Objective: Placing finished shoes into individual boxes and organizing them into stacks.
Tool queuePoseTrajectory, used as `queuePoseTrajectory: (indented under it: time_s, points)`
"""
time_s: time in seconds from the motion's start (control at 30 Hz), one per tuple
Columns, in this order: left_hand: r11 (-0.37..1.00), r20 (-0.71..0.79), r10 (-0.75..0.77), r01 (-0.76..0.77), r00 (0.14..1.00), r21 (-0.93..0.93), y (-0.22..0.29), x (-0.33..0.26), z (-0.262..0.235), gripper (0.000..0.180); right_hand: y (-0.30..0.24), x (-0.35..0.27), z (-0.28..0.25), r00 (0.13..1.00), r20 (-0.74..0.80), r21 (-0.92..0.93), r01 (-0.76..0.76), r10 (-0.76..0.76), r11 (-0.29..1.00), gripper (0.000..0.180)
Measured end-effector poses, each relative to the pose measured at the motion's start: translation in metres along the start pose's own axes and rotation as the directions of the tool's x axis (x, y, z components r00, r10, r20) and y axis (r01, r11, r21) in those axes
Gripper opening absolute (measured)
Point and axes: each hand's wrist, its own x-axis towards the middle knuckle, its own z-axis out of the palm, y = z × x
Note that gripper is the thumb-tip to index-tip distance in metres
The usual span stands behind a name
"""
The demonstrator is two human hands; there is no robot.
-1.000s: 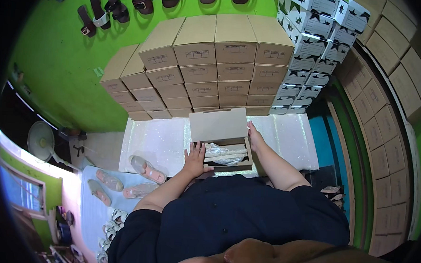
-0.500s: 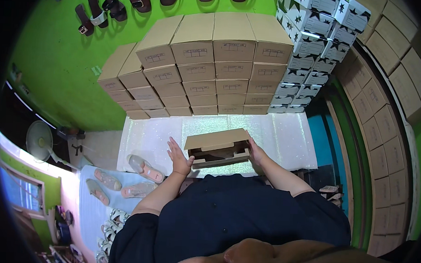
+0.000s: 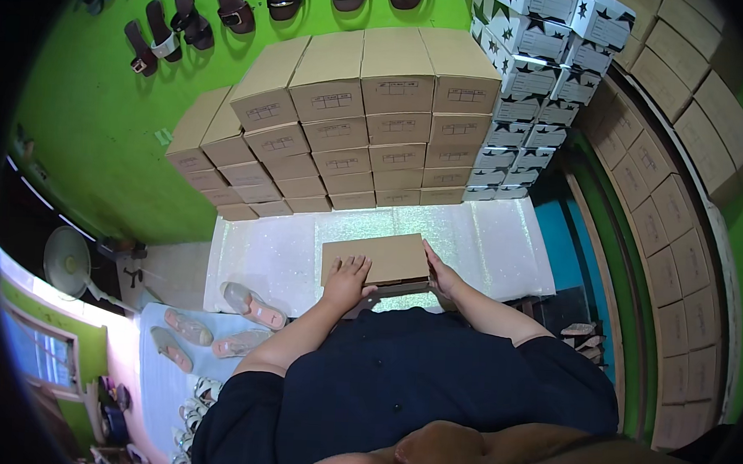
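A plain brown cardboard box (image 3: 387,254) sits on the shiny white cover in front of me, its lid down over the top. A narrow dark gap shows along its front edge. My left hand (image 3: 348,279) lies on the left part of the lid, fingers stretched flat and slightly apart. Against the box's right end rests my right hand (image 3: 445,279), with its fingers extended along the side and partly hidden. The inside of the box is covered by the lid.
Stacked brown boxes (image 3: 327,108) and white star-patterned boxes (image 3: 535,77) stand behind the white cover (image 3: 261,247). Pale shoes (image 3: 252,305) lie at left, near a fan (image 3: 66,260). Sandals (image 3: 232,3) hang on the green wall. More boxes (image 3: 675,206) line the right side.
The box's lid has come down over its opening. My left hand has moved right, from beside the box onto the lid. My right hand has slid slightly lower along the box's end.
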Motion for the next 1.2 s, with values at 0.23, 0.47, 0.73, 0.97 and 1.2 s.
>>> queuePoseTrajectory:
  time_s: [0.23,0.47,0.73,0.97,1.2]
  points:
    - [0.998,0.029,0.057,-0.056,0.998,-0.02,-0.009,-0.001,0.012,0.066,0.004,-0.002,0.001,0.985,-0.134,0.117,-0.09,0.106,0.989,0.072]
    - [0.993,0.102,-0.09,0.08,0.991,0.09,-0.006,-0.001,0.006,0.083,0.024,0.001,-0.003,0.972,-0.221,0.008,0.085,-0.081,0.996,0.046]
    - [0.99,0.061,-0.14,0.14,0.988,0.012,-0.036,-0.009,0.028,0.092,-0.001,-0.021,-0.009,0.936,-0.201,-0.949,-0.112,-0.29,0.296,0.08]
    - [0.986,0.024,-0.139,0.141,0.99,-0.085,-0.056,-0.018,0.019,0.094,-0.019,-0.019,0.014,0.924,0.087,-0.995,0.06,-0.371,-0.084,0.098]
    - [0.968,-0.049,-0.139,0.126,0.989,-0.217,-0.091,-0.035,0.024,0.094,-0.058,0.013,0.035,0.714,0.558,-0.828,0.443,-0.423,-0.345,0.103]
